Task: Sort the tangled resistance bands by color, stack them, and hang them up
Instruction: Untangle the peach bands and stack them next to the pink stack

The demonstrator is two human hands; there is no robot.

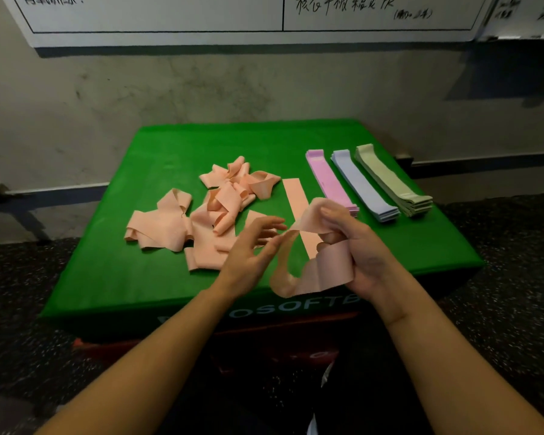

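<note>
A tangled heap of peach resistance bands (208, 215) lies on the middle of the green box top (145, 277). One peach band (296, 199) lies flat to the right of the heap. Three neat stacks sit at the right: pink (327, 180), lilac-blue (361, 185) and pale green (390, 180). My right hand (358, 249) grips a loose peach band (324, 271) that loops down over the box's front edge. My left hand (252, 249), fingers spread, touches the same band's left side.
The green soft box stands against a stained wall (201, 89) with a whiteboard (233, 14) above. Dark speckled floor (500, 309) surrounds it. A dark frame (19, 199) runs along the wall base at the left.
</note>
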